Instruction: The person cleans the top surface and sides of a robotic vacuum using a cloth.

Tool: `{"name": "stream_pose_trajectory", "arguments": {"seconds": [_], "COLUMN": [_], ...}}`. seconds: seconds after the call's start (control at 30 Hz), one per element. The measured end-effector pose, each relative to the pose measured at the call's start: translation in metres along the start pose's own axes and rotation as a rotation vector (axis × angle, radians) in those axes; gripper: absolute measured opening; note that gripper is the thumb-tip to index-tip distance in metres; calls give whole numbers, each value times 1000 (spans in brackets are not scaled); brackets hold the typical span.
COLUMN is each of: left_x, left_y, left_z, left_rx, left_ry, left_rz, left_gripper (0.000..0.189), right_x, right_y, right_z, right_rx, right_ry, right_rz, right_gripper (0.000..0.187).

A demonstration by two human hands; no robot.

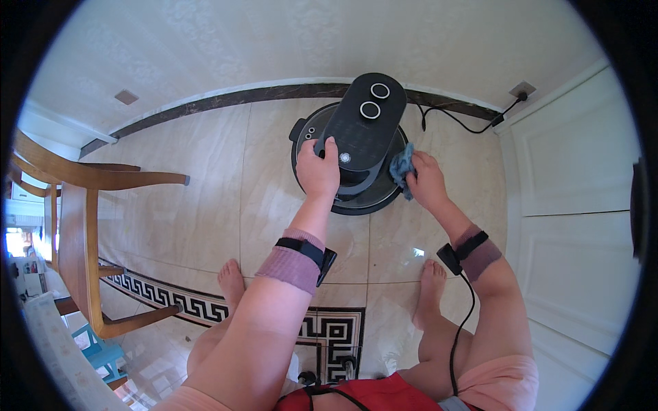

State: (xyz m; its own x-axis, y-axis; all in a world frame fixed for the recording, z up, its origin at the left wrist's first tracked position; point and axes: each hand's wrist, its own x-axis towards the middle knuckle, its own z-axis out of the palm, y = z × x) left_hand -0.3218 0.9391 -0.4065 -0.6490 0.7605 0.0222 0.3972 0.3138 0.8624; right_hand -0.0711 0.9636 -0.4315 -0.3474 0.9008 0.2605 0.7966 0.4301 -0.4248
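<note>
A black floor appliance (360, 136) stands in front of me near the wall, with a round base and an elongated top that carries two ringed dials and a lit round button. My left hand (320, 167) grips the near left edge of that top, its thumb lying on the upper face. In my right hand (427, 177) is a crumpled blue cloth (402, 167), pressed against the right side of the round base (360, 209). The appliance's exact kind is unclear.
A black power cord (462, 126) runs from behind the appliance to a wall socket (522, 90). At left is a wooden chair (77, 246), with a blue plastic stool (100, 354) behind it. White cabinet doors (570, 221) stand at right. A cable (469, 308) hangs from my right forearm.
</note>
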Motion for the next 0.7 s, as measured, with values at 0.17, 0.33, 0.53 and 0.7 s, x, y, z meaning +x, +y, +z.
{"name": "stream_pose_trajectory", "arguments": {"seconds": [0.17,0.33,0.53,0.7], "left_x": [1,0,1,1], "left_y": [1,4,2,3], "left_z": [-1,0,1,-1], "left_rx": [-9,4,32,9], "left_ry": [6,22,19,-2], "left_rz": [-5,-8,-10,-30], "left_gripper": [45,45,46,47], "right_x": [-27,-54,-80,-79], "right_y": [-11,-32,-52,-58], "right_z": [-16,-16,-6,-10], "right_rx": [-36,-47,7,311], "right_ry": [-37,-57,-112,-219], "right_rz": [-159,-190,-206,-153], "right_gripper": [39,37,40,40]}}
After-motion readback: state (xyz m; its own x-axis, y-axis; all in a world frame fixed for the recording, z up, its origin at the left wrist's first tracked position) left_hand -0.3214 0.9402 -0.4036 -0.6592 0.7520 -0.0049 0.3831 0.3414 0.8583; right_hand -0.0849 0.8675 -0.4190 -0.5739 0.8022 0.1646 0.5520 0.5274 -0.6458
